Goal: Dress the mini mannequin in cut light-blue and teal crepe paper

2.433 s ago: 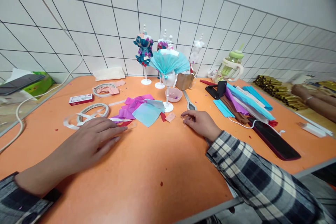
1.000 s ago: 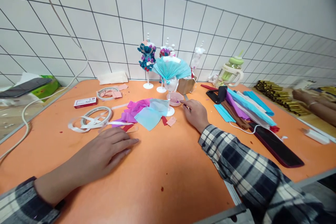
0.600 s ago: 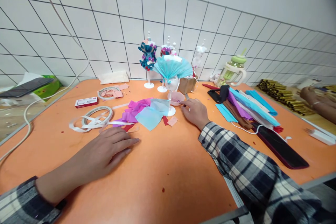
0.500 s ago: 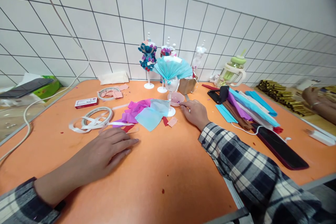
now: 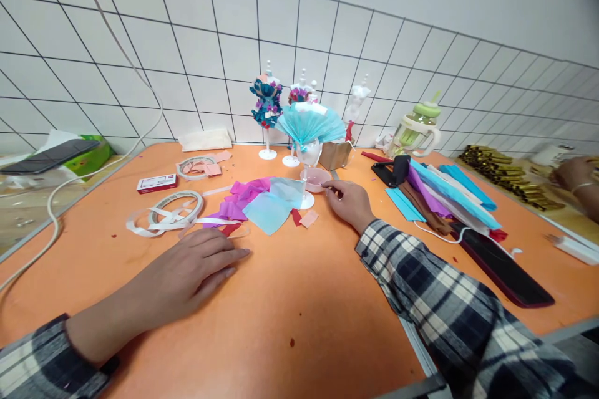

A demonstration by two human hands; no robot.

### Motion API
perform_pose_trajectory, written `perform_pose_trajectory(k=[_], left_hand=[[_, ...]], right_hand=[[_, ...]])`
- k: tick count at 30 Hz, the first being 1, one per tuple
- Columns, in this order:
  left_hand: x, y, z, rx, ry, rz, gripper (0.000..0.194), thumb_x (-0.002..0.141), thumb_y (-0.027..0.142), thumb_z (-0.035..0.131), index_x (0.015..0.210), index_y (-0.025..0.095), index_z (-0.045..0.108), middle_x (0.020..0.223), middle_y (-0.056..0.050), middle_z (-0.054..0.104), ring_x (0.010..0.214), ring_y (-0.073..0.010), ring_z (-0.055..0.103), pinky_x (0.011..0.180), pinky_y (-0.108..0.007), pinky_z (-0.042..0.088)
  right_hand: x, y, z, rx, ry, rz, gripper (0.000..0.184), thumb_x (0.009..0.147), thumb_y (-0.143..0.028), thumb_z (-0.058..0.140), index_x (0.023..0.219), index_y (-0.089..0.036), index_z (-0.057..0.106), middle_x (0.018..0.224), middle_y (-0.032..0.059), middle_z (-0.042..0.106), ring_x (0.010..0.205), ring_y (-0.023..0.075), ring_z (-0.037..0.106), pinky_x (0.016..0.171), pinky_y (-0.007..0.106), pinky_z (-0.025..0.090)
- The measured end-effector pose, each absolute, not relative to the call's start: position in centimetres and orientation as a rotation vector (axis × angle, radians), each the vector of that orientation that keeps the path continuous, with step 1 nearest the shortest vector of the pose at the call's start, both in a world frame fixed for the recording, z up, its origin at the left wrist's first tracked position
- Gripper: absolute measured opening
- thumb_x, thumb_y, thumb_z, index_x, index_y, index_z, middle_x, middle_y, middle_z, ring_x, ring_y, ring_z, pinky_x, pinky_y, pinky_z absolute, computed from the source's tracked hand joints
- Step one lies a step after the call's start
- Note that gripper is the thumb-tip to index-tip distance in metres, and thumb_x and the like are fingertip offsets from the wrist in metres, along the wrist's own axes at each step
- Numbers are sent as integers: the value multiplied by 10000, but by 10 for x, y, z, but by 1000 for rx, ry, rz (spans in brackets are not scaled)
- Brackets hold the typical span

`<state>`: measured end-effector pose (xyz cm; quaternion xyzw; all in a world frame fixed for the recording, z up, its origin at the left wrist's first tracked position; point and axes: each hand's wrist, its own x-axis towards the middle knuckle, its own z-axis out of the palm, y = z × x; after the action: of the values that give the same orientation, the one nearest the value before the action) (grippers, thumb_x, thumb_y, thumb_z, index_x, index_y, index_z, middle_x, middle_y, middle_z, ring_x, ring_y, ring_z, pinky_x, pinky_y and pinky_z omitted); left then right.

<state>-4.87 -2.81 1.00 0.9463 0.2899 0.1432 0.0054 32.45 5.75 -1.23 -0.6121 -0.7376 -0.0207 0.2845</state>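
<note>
My left hand (image 5: 199, 271) lies flat on the orange table (image 5: 262, 336), fingers stretched, holding nothing. My right hand (image 5: 350, 204) rests beside the pink bowl (image 5: 315, 179), its thumb and forefinger closed near the rim; what they hold, if anything, is too small to make out. Just left of it stands a small white dress-form stand (image 5: 306, 201) with a pleated light-blue paper fan (image 5: 309, 123) across its bust. Light-blue paper (image 5: 267, 211) and crumpled magenta paper (image 5: 243, 198) lie around its left side, with red and pink scraps (image 5: 309, 219) in front.
Behind are a dress form covered in teal and purple flowers (image 5: 266, 103) and a white one (image 5: 358, 100). Tape rolls (image 5: 176, 209) and a small box (image 5: 157, 183) lie left. Rightward are folded coloured papers (image 5: 452, 193), a phone (image 5: 505, 268), a bottle (image 5: 416, 128) and another person's hand (image 5: 578, 177).
The view has shifted slightly. Both of my hands keep their places on the table. At the far right, the other person's hand has moved further right.
</note>
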Motion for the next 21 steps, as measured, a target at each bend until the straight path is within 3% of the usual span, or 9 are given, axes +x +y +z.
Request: perform_pose_trajectory(k=[5,14,21], left_hand=[[-49,-28,10,2961,907,464,328,992,232,518,1262,295,692,1102,-58,734,1016,-245,657,915,-383,481],[-51,-26,9,2955,913,469,329,990,243,524,1262,305,697,1101,-61,741,1020,-251,662,922,-391,486],[-49,-27,11,2931,918,500,319,985,254,530,1237,310,718,1081,-58,750,1004,-240,672,918,-370,493]], right_hand=[[326,58,-15,-1637,-1970,-5,289,952,-291,544,1114,-236,776,1045,63,790,933,230,713,798,331,507],[327,57,-15,-1645,-1961,131,281,879,-283,631,1154,-259,685,922,0,773,788,180,692,709,286,469],[328,58,-19,-1654,-1948,173,372,869,-307,661,1230,-245,589,894,-9,760,737,177,683,635,271,426]])
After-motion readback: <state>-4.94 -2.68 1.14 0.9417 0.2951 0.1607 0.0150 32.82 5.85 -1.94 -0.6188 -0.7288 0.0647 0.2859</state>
